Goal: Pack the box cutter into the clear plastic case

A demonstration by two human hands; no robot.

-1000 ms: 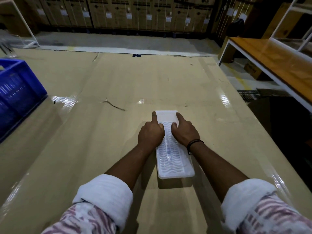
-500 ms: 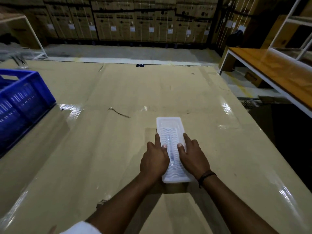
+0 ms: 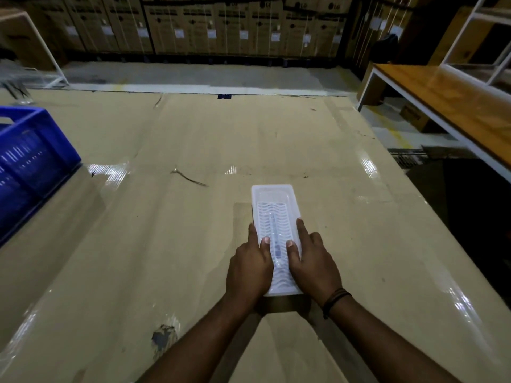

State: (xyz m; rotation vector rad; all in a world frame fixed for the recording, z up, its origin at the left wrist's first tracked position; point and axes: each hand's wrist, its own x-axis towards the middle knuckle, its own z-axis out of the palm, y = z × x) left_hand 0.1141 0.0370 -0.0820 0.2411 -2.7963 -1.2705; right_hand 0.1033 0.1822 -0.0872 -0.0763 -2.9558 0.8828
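A long clear plastic case (image 3: 273,201) with a wavy ribbed lid lies flat on the cardboard-covered table (image 3: 193,139), its length running away from me. Through the lid I see the pale box cutter (image 3: 276,246) lying lengthwise inside. My left hand (image 3: 250,268) rests on the case's near left side, thumb pressed on the lid and fingers along the left edge. My right hand (image 3: 313,265) mirrors it on the near right side, thumb on the lid. Both hands cover the near half of the case.
A blue plastic crate (image 3: 30,161) stands at the table's left edge. A wooden bench with a white frame (image 3: 456,106) is to the right across a gap. Stacked cardboard boxes (image 3: 221,23) line the back wall. A dark scuff (image 3: 163,337) marks the table near me.
Both hands slid from the far end of the case back toward the near end, pressing along the lid. The case stayed in place on the table; the camera view tilted slightly.
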